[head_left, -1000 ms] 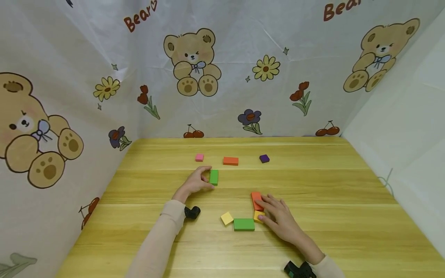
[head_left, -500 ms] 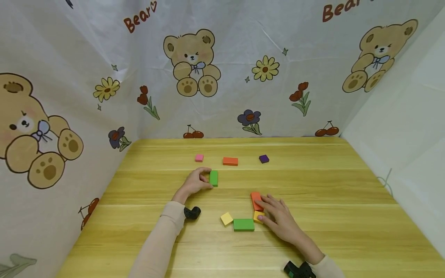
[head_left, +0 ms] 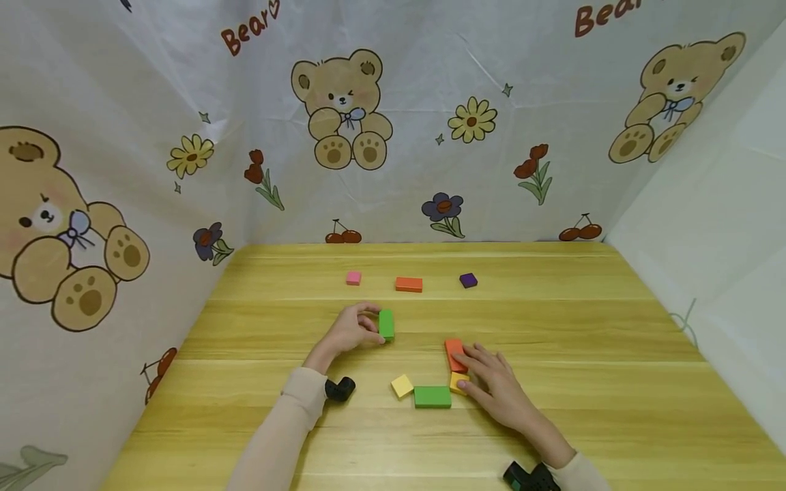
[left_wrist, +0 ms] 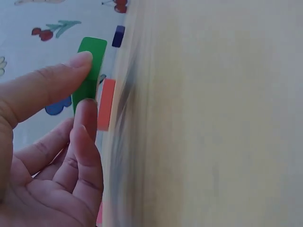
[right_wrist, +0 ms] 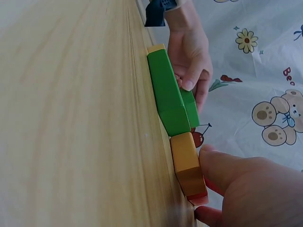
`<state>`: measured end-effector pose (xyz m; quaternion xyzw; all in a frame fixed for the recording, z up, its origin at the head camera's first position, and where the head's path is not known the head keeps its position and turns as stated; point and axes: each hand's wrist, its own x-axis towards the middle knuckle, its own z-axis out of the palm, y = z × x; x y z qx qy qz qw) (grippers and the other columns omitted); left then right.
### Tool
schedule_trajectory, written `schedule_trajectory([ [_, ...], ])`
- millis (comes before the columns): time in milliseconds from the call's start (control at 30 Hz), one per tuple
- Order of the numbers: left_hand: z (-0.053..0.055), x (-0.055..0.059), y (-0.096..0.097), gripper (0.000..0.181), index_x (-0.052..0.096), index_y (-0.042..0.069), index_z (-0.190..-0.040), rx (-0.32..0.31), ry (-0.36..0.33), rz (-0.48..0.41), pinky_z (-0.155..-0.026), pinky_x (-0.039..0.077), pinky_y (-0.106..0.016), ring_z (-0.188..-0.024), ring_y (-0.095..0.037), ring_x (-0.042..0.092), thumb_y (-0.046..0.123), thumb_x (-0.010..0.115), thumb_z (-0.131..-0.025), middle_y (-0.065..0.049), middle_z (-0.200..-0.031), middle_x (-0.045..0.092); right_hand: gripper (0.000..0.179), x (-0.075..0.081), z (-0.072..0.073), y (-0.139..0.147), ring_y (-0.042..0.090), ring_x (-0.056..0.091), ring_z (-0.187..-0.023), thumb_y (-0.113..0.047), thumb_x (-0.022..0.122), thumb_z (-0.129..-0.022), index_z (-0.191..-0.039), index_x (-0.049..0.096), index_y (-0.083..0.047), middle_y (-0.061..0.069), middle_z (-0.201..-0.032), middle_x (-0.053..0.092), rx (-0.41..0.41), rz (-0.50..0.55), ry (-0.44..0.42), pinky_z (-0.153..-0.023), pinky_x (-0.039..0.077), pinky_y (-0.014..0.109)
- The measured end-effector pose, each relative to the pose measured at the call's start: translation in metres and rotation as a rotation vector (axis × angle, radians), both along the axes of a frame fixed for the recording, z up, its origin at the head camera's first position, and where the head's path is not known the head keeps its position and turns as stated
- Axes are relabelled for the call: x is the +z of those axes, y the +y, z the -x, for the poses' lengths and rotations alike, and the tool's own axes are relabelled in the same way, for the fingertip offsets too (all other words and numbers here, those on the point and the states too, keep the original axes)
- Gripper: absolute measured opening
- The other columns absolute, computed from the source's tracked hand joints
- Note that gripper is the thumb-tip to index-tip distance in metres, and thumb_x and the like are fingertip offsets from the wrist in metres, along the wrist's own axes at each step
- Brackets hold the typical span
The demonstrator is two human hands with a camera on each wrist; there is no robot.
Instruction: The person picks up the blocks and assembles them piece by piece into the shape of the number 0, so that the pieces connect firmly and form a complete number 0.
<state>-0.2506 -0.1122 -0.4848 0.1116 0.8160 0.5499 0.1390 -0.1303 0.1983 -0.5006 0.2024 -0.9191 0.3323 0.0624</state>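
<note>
My left hand (head_left: 350, 329) pinches a green rectangular block (head_left: 386, 325) between thumb and fingers; the left wrist view shows the thumb flat on that green block (left_wrist: 98, 52). My right hand (head_left: 502, 392) rests beside an orange-red block (head_left: 452, 348) and a small orange-yellow block (head_left: 458, 378). Its thumb touches the orange-yellow block and its forefinger lies on the orange-red one. These two stand end to end. A second green block (head_left: 432, 397) lies crosswise at the near end, and a light yellow block (head_left: 402, 387) sits turned at its left corner.
Farther back on the wooden table (head_left: 552, 307) lie a pink block (head_left: 353, 278), another orange-red block (head_left: 409, 284) and a dark purple block (head_left: 469, 280). A bear-print cloth (head_left: 417, 170) closes off the back and left side; a white wall (head_left: 706, 225) stands at right.
The left hand has carried its green block slightly to the right and nearer to me. My right hand stays in place on the row of blocks.
</note>
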Motion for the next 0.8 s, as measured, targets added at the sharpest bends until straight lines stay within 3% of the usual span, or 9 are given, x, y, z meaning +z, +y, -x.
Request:
schedule_trajectory([
  [233,-0.017,0.004,0.008,0.062,0.055,0.000,-0.130,-0.063,0.006,-0.041,-0.061,0.047,-0.024,-0.069,-0.014,0.060,-0.001,0.082,-0.074,-0.006,-0.079,0.064,0.050,0.000,0.000,0.000,0.047,0.033,-0.140,-0.026,0.066,-0.093,-0.139,0.056,-0.012,0.021,-0.145,0.048,0.002,0.005,-0.005,-0.108,0.013,0.074],
  [533,-0.041,0.003,0.012,0.064,0.055,0.001,-0.131,-0.083,-0.009,-0.049,-0.065,0.051,-0.024,-0.069,-0.015,0.060,-0.002,0.082,-0.073,-0.007,-0.079,0.063,0.049,0.002,0.000,0.000,0.047,0.033,-0.140,-0.026,0.066,-0.093,-0.139,0.056,-0.010,0.022,-0.145,0.048,0.005,0.011,-0.006,-0.108,0.012,0.074],
  [800,-0.052,-0.003,0.015,0.068,0.053,-0.003,-0.133,-0.089,0.004,-0.077,-0.062,0.051,-0.020,-0.068,-0.014,0.059,-0.006,0.082,-0.072,-0.013,-0.082,0.063,0.049,0.002,-0.001,0.000,0.047,0.033,-0.140,-0.025,0.065,-0.093,-0.139,0.056,-0.010,0.022,-0.145,0.048,0.007,0.011,-0.005,-0.108,0.012,0.073],
])
